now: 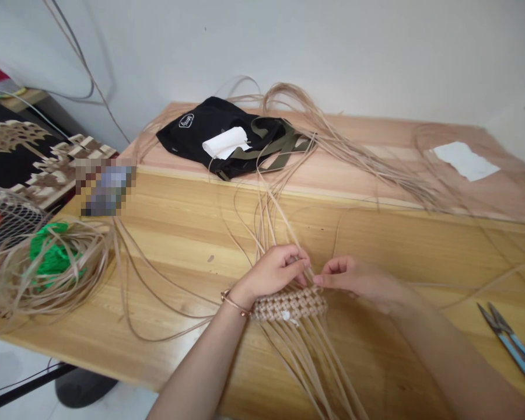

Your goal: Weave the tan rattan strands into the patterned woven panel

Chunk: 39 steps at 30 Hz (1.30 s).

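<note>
A small woven band of tan strips [291, 304] lies on the wooden table, with long loose strips [319, 356] running from it toward me and away from me. At its far right edge my left hand [289, 265] is closed, pinching a strip between thumb and fingers. Just right of it, my right hand [347, 274] pinches at a strip near the band's right corner, thumb and forefinger together. The fingertips of both hands are close to each other. A white scrap [286, 315] sits on the band's near side.
Blue-handled thread snips [510, 338] lie at the right. On the left is a coil of strips [91, 274] with green netting [50, 256]. A black bag [192, 137], white paper [466, 160] and a bundle of strips [367, 163] occupy the back. A blurred object [107, 189] stands left.
</note>
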### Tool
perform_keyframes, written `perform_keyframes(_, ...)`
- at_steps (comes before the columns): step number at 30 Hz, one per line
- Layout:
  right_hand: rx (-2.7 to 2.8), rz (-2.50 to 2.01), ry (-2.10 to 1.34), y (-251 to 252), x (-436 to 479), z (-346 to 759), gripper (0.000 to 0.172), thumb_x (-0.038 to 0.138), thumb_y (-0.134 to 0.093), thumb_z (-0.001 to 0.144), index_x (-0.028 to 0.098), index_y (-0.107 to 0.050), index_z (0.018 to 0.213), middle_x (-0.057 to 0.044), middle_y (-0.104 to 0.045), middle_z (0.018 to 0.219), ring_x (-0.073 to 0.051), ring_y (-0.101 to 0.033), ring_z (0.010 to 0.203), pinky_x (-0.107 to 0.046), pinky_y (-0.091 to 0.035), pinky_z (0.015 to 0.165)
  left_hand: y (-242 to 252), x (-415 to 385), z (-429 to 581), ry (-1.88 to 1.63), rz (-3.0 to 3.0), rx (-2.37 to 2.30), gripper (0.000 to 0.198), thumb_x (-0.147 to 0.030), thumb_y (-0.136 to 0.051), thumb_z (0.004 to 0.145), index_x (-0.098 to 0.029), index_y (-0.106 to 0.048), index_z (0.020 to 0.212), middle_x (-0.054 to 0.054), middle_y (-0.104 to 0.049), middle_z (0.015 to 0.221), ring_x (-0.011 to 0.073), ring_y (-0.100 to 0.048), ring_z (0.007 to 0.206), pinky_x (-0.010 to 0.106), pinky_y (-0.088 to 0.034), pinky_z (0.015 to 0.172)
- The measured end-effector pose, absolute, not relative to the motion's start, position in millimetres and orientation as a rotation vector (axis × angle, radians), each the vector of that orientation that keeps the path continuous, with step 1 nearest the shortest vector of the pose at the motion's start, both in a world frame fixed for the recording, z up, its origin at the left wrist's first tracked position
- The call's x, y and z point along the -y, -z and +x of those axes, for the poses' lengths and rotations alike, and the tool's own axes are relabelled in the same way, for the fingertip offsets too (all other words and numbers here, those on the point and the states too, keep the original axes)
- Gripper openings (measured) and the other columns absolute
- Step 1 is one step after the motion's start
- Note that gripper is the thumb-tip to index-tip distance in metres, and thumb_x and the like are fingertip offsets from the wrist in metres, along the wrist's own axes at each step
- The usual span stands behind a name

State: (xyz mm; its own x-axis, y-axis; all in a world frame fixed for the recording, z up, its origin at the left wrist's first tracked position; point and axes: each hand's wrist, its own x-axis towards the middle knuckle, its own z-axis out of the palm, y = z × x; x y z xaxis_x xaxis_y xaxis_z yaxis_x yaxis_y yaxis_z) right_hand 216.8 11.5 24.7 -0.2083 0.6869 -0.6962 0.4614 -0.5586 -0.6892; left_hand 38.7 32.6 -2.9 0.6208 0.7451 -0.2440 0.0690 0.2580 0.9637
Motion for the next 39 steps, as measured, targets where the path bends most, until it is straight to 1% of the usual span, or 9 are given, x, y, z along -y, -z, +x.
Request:
perform_keyframes(7, 1.309, -1.788, -1.975, -24, -14, 221, 0.028, 0.042, -0.065, 0.061, 0.015, -0.057, 0.06, 0.009, -0.03, 0.042, -0.004, -0.017, 0.041, -0.023, -0.009, 0.042, 3, -33, 38, -0.535, 1.23, -0.814, 0.02, -0.034, -0.051, 0.077, -0.014, -0.051, 0.078, 0.0, -0.058, 0.058, 0.0128, -0.06, 0.058, 0.023, -0.047, 0.054)
perform_keyframes(11, 1.47, -1.803, -1.796, -30, -11, 219, 0.027, 0.039, -0.069, 0.059, 0.016, -0.061, 0.07, 0.008, -0.038, 0.047, -0.004, -0.026, 0.043, -0.021, -0.015, 0.042, 3, -33, 38, -0.529, 1.225, -0.817, 0.019, -0.033, -0.051, 0.077, -0.014, -0.051, 0.078, 0.0, -0.058, 0.058, 0.0122, -0.06, 0.057, 0.022, -0.047, 0.054)
perform_keyframes(16, 1.514, -1.844, -1.75, -34, -7, 218, 0.03, 0.044, -0.065, 0.061, 0.015, -0.064, 0.065, 0.001, -0.056, 0.055, -0.009, -0.044, 0.05, -0.022, -0.031, 0.048, 4, -34, 38, -0.536, 1.236, -0.808, 0.019, -0.033, -0.051, 0.077, -0.014, -0.051, 0.078, -0.001, -0.057, 0.058, 0.0123, -0.06, 0.057, 0.021, -0.047, 0.053)
perform_keyframes(21, 1.789, -1.532, -1.964, -41, -7, 233, 0.035, 0.045, -0.049, 0.077, 0.02, -0.066, 0.094, -0.003, -0.066, 0.094, -0.02, -0.056, 0.086, -0.028, -0.04, 0.075, 3, -34, 38, -0.546, 1.238, -0.801, 0.019, -0.034, -0.051, 0.077, -0.014, -0.051, 0.078, -0.001, -0.057, 0.061, 0.0122, -0.06, 0.057, 0.021, -0.046, 0.052)
perform_keyframes(25, 2.108, -1.553, -1.758, -45, -2, 239, 0.037, 0.038, -0.036, 0.085, 0.027, -0.05, 0.118, -0.003, -0.062, 0.099, -0.019, -0.055, 0.09, -0.032, -0.041, 0.077, 3, -34, 38, -0.528, 1.23, -0.802, 0.021, -0.035, -0.05, 0.078, -0.015, -0.05, 0.079, -0.001, -0.058, 0.059, 0.0129, -0.06, 0.057, 0.022, -0.046, 0.053)
perform_keyframes(29, 2.254, -1.549, -1.329, -51, 2, 224, 0.024, 0.03, -0.044, 0.081, 0.024, -0.059, 0.098, -0.003, -0.06, 0.094, -0.018, -0.054, 0.087, -0.031, -0.039, 0.077, 5, -34, 37, -0.531, 1.266, -0.81, 0.021, -0.036, -0.049, 0.078, -0.015, -0.05, 0.08, -0.001, -0.057, 0.06, 0.0124, -0.06, 0.057, 0.021, -0.045, 0.052)
perform_keyframes(31, 2.199, -1.637, -1.266, -53, 1, 215, 0.018, 0.032, -0.048, 0.077, 0.021, -0.061, 0.085, -0.002, -0.061, 0.082, -0.016, -0.054, 0.075, -0.028, -0.04, 0.067, 5, -34, 36, -0.539, 1.276, -0.805, 0.02, -0.035, -0.049, 0.078, -0.015, -0.051, 0.08, -0.002, -0.056, 0.063, 0.0117, -0.059, 0.057, 0.02, -0.044, 0.052)
perform_keyframes(35, 1.983, -1.854, -1.385, -50, -6, 207, 0.021, 0.038, -0.058, 0.069, 0.018, -0.061, 0.066, 0.0, -0.059, 0.059, -0.012, -0.05, 0.055, -0.023, -0.034, 0.049, 4, -34, 36, -0.532, 1.255, -0.795, 0.019, -0.034, -0.05, 0.078, -0.015, -0.05, 0.079, -0.002, -0.055, 0.063, 0.0123, -0.06, 0.058, 0.021, -0.045, 0.053)
perform_keyframes(39, 1.678, -1.823, -1.688, -42, -10, 213, 0.024, 0.04, -0.064, 0.062, 0.016, -0.066, 0.067, -0.001, -0.063, 0.063, -0.012, -0.051, 0.056, -0.023, -0.036, 0.052, 4, -35, 37, -0.53, 1.223, -0.795, 0.02, -0.034, -0.052, 0.076, -0.014, -0.051, 0.078, -0.001, -0.055, 0.063, 0.0121, -0.06, 0.057, 0.02, -0.045, 0.052)
